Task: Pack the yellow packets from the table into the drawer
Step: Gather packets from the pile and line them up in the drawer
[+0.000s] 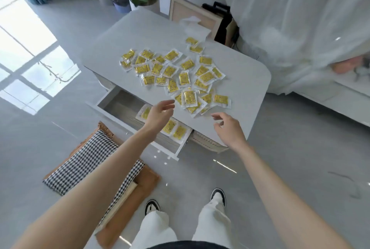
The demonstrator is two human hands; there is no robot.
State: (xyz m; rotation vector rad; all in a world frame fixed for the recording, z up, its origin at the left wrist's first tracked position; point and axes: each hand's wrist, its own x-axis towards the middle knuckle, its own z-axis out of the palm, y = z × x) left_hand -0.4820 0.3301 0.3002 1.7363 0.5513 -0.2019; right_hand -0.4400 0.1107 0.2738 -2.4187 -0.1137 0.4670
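Evidently early on: under the table's (108,48) near edge the drawer (116,104) stands open, a few inside. The left hand (160,113), loose-fingered and empty, reaches toward the packets (184,78) heaped on the table. The right hand (228,128) does likewise, with the next pinch probably from the nearest pile.

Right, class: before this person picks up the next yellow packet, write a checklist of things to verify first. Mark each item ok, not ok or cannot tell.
1. The drawer is open: ok.
2. The left hand is empty, fingers relaxed: ok.
3. The right hand is empty, fingers relaxed: ok.
4. The yellow packets lie near the front edge of the table, just beyond both hands: ok.
5. Space in the drawer: its left part is bare, and a few packed packets lie at its right end: ok.
6. The table is cleared of packets: not ok, many remain.
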